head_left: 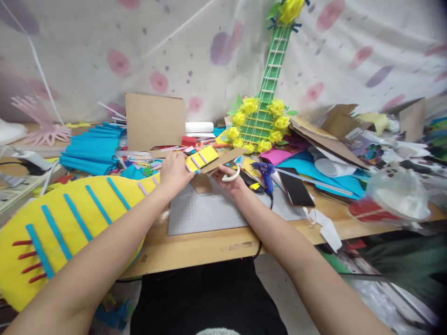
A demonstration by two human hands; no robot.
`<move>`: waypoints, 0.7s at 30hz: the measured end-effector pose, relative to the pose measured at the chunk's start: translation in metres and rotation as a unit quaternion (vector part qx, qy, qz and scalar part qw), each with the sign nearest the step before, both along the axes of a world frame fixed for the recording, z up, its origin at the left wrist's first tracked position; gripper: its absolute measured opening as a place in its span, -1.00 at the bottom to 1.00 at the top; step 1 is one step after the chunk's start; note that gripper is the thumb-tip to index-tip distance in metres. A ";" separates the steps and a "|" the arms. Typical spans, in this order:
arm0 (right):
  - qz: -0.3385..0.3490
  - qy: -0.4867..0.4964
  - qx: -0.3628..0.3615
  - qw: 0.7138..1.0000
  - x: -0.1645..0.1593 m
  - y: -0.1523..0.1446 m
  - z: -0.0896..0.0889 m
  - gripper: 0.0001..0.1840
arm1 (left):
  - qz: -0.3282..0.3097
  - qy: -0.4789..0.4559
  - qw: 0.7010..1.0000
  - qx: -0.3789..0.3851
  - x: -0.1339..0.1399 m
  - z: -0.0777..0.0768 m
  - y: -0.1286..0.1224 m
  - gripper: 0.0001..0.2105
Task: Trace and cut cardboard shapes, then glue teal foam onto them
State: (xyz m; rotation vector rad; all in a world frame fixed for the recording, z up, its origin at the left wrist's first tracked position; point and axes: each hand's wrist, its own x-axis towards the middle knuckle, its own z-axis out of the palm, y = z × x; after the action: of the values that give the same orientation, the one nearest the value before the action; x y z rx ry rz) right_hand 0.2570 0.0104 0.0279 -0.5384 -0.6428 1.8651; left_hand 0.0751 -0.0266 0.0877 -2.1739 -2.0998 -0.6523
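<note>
A yellow craft guitar (75, 195) with blue and lilac strips lies at the left, its neck pointing toward the middle. My left hand (175, 171) is closed round that neck near its far end. Against the neck's tip rests a brown cardboard strip (223, 159), slanting up to the right. My right hand (228, 180) is closed on scissors with a white handle (233, 175); its fingertips are at the strip's lower edge. The blades are mostly hidden, so I cannot tell whether they touch the cardboard. Below both hands is a grey cutting mat (206, 216).
A blue glue gun (266, 176) and a black phone (296, 187) lie right of my right hand. Behind stands a green craft guitar (268, 97) with yellow flowers. Blue crepe paper (92, 149), a cardboard sheet (154, 122) and a bagged red tub (375, 208) crowd the table.
</note>
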 end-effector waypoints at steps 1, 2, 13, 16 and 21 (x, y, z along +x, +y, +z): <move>0.000 0.003 0.001 1.000 0.000 0.000 0.000 -0.73 | -0.002 0.004 1.000 0.001 0.001 -0.001 0.000 -0.59; 0.001 0.003 0.000 1.000 0.000 -0.001 0.000 -0.72 | -0.005 0.006 1.000 0.002 0.002 -0.001 -0.001 -0.59; 0.006 -0.015 -0.001 1.000 0.010 0.003 -0.005 -0.67 | -0.020 0.047 0.999 0.017 0.007 -0.008 -0.001 -0.62; 0.007 -0.033 0.005 0.999 0.012 0.004 -0.005 -0.67 | -0.016 0.054 0.998 0.015 0.009 -0.008 -0.002 -0.63; 0.007 -0.067 0.039 0.997 0.014 0.005 0.000 -0.68 | -0.022 0.050 0.998 0.019 0.009 -0.007 -0.002 -0.63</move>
State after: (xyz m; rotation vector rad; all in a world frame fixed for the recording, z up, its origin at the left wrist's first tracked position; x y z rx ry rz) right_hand 0.2710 0.0156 0.0275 -0.6130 -0.8068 1.8192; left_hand 0.0839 -0.0287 0.0802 -2.1898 -1.9800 -0.5689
